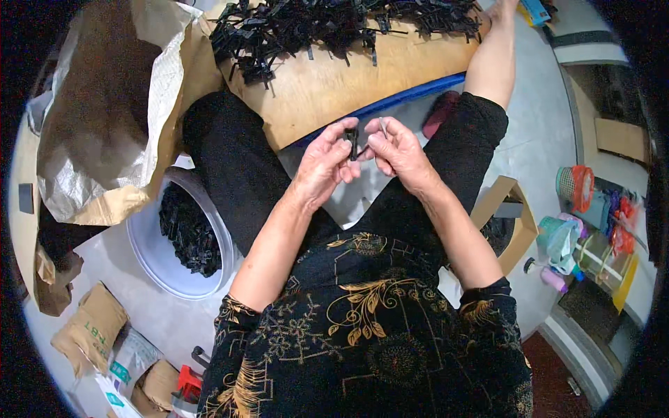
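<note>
Above my lap, my left hand [325,164] pinches a small black plastic piece [353,144] between thumb and fingers. Close beside it, my right hand [404,155] is closed on a thin, light-coloured tool [382,127], held upright between thumb and forefinger. The hands are slightly apart, with the tool's lower end hidden by the fingers. Beyond them, a heap of black plastic pieces [334,28] lies on a wooden board [293,97] with a blue front edge.
A white bucket [141,244] holding black pieces stands left of my legs. Over it leans a large open paper sack [171,97]. Brown packages [90,327] lie lower left. A cardboard box [526,219] and a cluster of colourful household items [582,240] are at right.
</note>
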